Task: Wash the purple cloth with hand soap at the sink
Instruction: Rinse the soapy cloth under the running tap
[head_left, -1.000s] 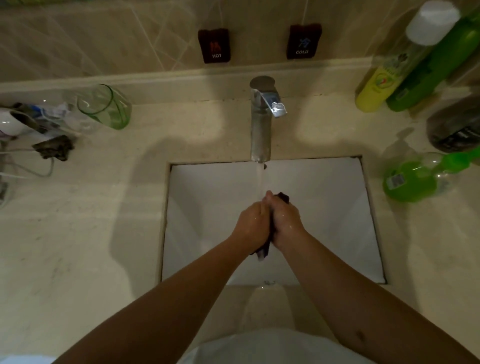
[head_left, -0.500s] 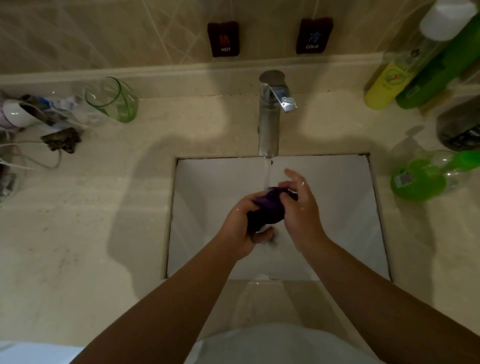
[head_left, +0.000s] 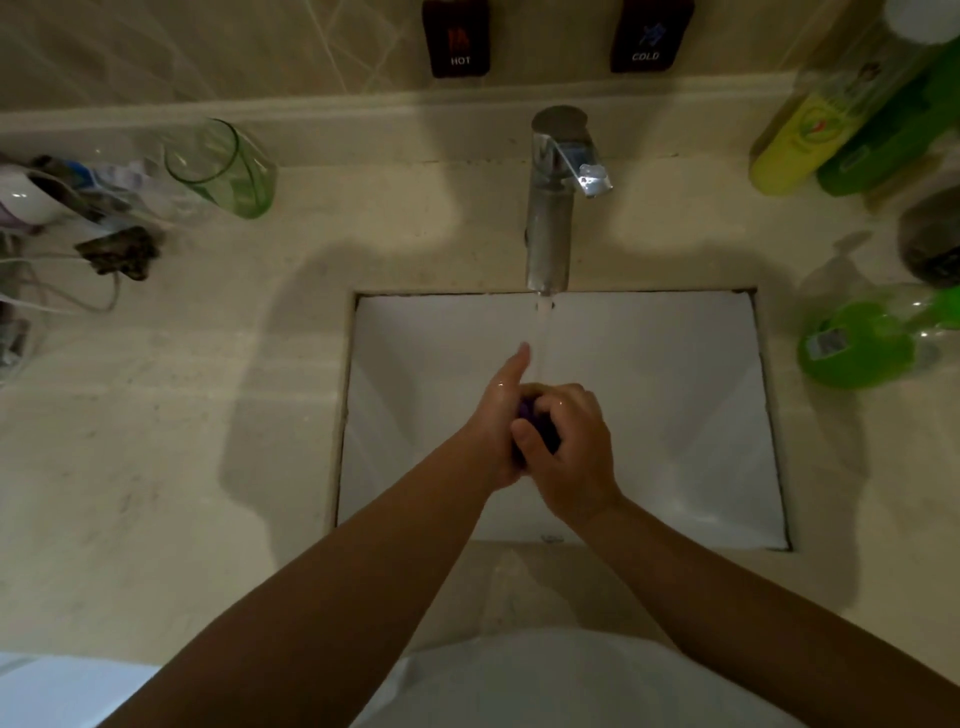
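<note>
Purple cloth (head_left: 540, 426) bunched between wet hands (head_left: 540, 447)

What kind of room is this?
Most likely a bathroom. There is a white sink set in a stone counter, a tap with water running, HOT and COLD tags on the tiled wall, and soap bottles beside the basin.
</note>
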